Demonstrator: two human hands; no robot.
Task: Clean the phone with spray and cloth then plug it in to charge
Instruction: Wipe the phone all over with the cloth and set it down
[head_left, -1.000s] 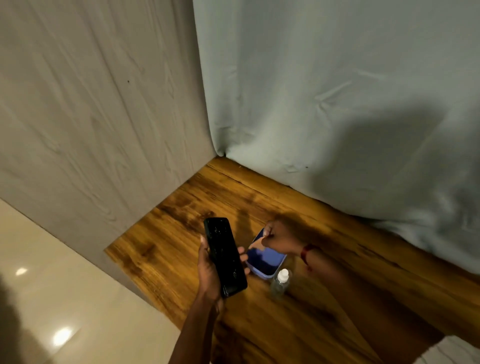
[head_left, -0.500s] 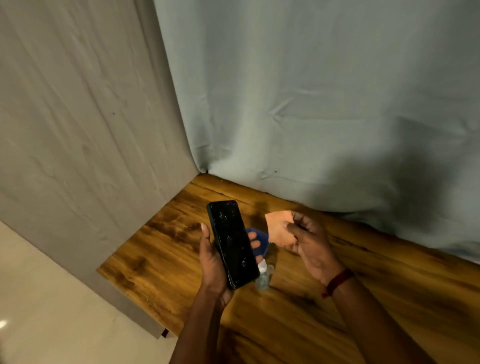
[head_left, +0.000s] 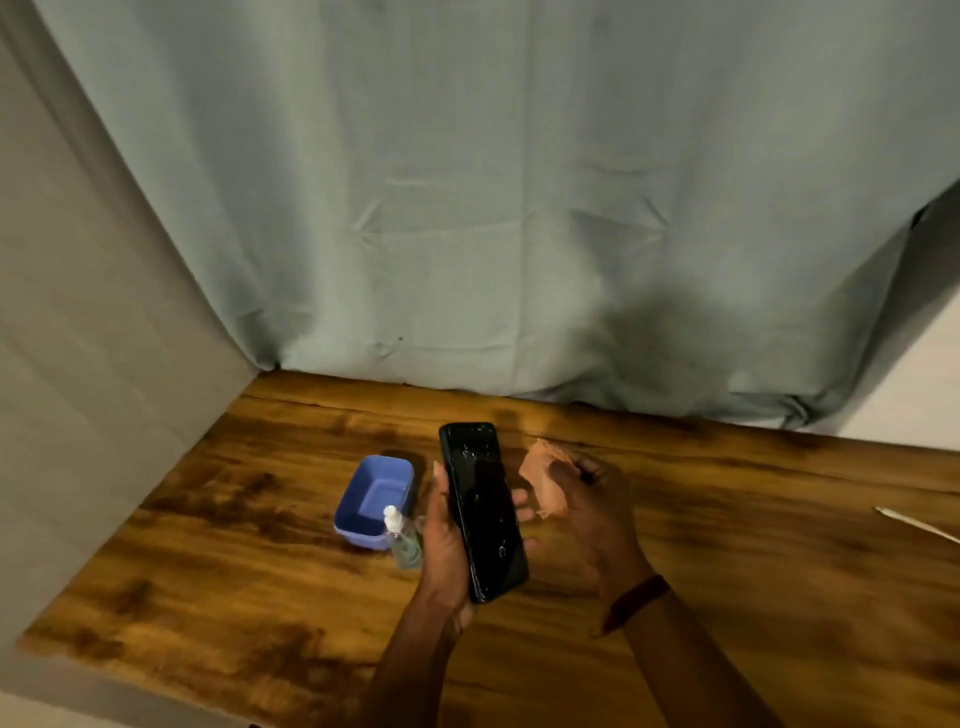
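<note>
1. The left hand (head_left: 447, 540) is wrapped around a black smartphone (head_left: 483, 512), thumb along its left edge and fingertips showing past its right edge, holding it above the table with the screen facing up.
2. The phone's dark screen is speckled with small droplets or specks.
3. The right hand (head_left: 592, 512) is closed on a crumpled peach-coloured cloth (head_left: 543, 480), which sits just to the right of the phone without clearly touching it.
4. A red band (head_left: 636, 600) circles the right wrist.
5. A small clear spray bottle (head_left: 401, 538) with a white top stands upright on the wooden table (head_left: 218, 561), just left of the left hand.
6. A blue plastic tub (head_left: 375, 499) rests on the table directly behind the bottle, close enough that contact between them cannot be judged.
7. A thin pale object (head_left: 917, 524), possibly a cable, lies at the table's right edge, well apart from the hands.
8. A grey-blue curtain (head_left: 493, 208) hangs behind the table.
</note>
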